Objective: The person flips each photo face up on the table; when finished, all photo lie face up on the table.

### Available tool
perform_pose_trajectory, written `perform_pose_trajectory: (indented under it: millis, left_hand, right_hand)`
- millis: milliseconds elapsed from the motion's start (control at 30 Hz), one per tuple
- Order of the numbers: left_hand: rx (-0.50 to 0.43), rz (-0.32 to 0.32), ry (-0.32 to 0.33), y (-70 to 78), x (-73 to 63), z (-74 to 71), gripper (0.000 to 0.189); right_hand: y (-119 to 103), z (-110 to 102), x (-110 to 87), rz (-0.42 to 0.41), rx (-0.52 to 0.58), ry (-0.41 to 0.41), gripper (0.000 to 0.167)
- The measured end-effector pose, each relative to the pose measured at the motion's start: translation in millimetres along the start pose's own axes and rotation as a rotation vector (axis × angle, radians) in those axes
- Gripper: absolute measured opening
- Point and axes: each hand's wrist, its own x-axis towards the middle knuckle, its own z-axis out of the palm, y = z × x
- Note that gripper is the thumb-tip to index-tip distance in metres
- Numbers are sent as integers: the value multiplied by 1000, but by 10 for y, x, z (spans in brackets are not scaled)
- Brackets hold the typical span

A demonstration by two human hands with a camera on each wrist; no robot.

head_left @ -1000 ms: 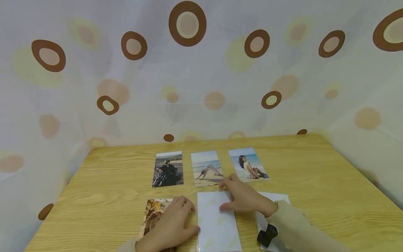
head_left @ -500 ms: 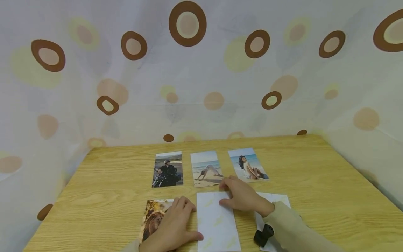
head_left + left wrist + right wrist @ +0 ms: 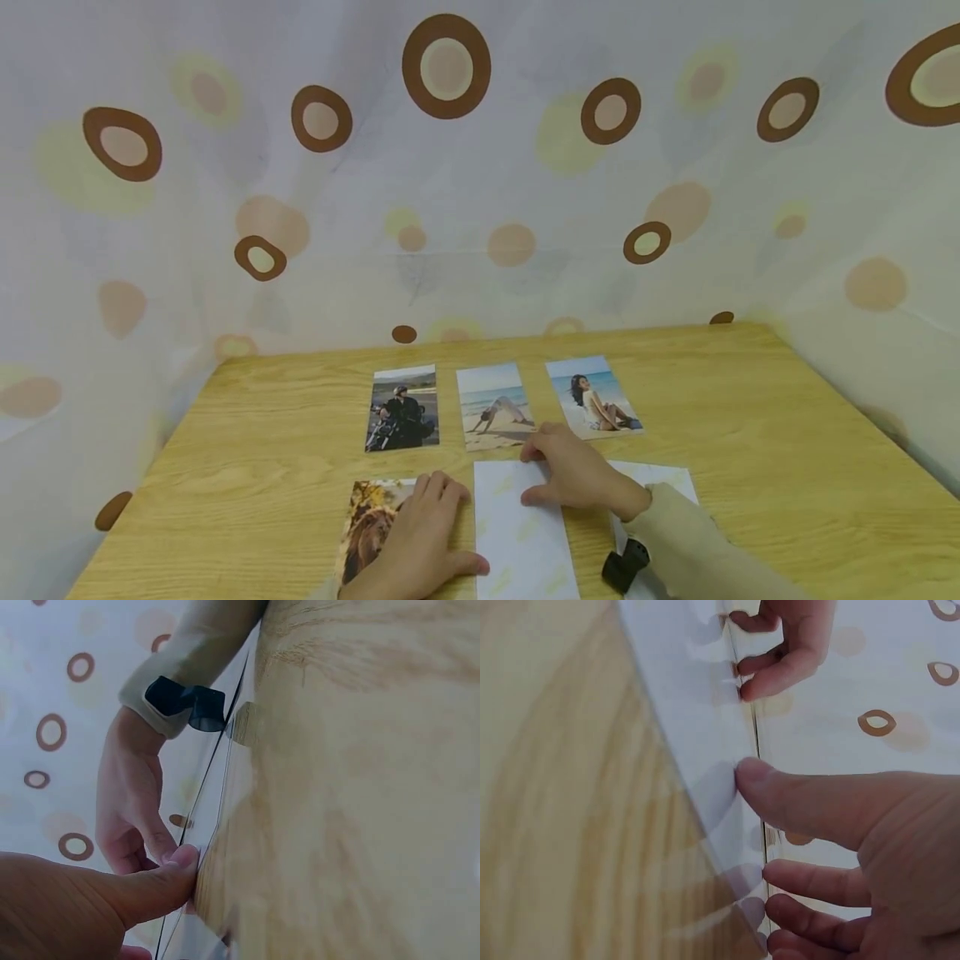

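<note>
A blank white card (image 3: 525, 546), the back of a photo by its size, lies face down at the near middle of the table in the head view. My left hand (image 3: 422, 533) rests partly over a photo of a lion (image 3: 366, 533), its thumb tip on the white card's left edge. The thumb of my right hand (image 3: 576, 477) touches that card near its upper right, while the other fingertips are by its top edge. Under my right forearm, another white card (image 3: 663, 477) is partly hidden. In the right wrist view, the fingertips and thumb (image 3: 780, 799) touch the surface.
Along the back lie three photos: a motorcycle rider (image 3: 402, 408), a person bending on a beach (image 3: 497, 408), and a person seated by the sea (image 3: 596, 396). The wooden table (image 3: 247, 442) backs onto a patterned cloth (image 3: 345, 208). A black wrist device (image 3: 626, 565) sits on my right sleeve.
My left thumb has slid slightly right onto the white card's edge. The right hand has barely moved, and the cards stay in place. The head view has shifted a little.
</note>
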Motion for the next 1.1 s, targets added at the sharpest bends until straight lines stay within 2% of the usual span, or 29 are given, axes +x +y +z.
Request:
perform_pose_trajectory:
  millis: [167, 400, 600, 733, 800, 867, 1000, 1100]
  left_hand:
    - [-11, -4, 0, -18, -12, 12, 68]
    - [-24, -21, -1, -27, 7, -5, 64]
    - [-29, -18, -19, -31, -8, -2, 63]
    - [-44, -33, -11, -2, -9, 4, 73]
    - [-122, -61, -19, 17, -5, 4, 76]
    - [-257, -66, -36, 12, 4, 19, 70]
    - [-682, -39, -109, -12, -1, 55, 44]
    - [-955, -36, -149, 24, -23, 54, 42]
  right_hand:
    - [-35, 43, 1, 5, 0, -20, 52]
    - [-89, -8, 59, 40, -5, -29, 60]
    - [-61, 14, 106, 56, 38, -63, 68]
    - [-28, 21, 119, 10, 43, -36, 60]
    - [-12, 7, 126, -22, 57, -7, 50]
    - [-7, -17, 129, -48, 85, 18, 40]
    - [-3, -56, 123, -73, 203, 17, 33]
    - [-2, -69, 114, -70, 306, 10, 35]
